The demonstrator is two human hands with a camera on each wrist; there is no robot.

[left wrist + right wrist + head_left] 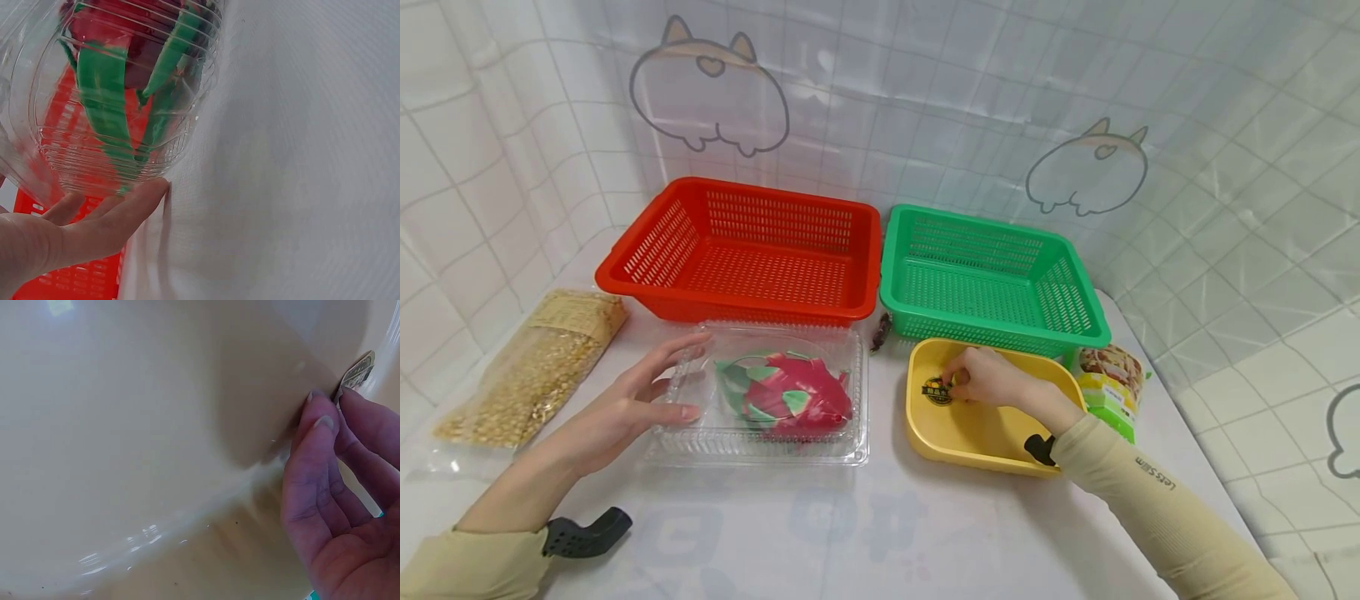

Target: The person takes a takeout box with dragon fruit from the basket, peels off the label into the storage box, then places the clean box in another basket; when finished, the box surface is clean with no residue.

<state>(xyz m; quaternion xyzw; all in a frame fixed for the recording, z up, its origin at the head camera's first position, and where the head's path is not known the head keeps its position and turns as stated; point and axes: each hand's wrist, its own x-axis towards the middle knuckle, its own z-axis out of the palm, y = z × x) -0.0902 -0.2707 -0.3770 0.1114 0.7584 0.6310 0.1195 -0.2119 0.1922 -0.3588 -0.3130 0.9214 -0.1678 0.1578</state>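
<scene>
Inside the yellow basin [1000, 425], my right hand [992, 379] pinches the edge of a round black-and-gold sticker [937, 391] between thumb and fingertips. In the right wrist view the sticker [358, 372] stands edge-on past the fingertips, close to the basin wall. My left hand [632, 408] lies against the left side of a clear plastic clamshell box [692, 450], fingers and thumb spread along it. A pink dragon fruit [797, 396] with green scales shows through the box. From the left wrist view, the fingertips are right at the box's ribbed side.
A red basket [775, 312] and a green basket [1000, 337] stand side by side behind the box and basin. A bag of yellow grains [527, 375] lies at left. A green-and-yellow food packet [1108, 387] is right of the basin; a small dark object [882, 332] lies between the baskets.
</scene>
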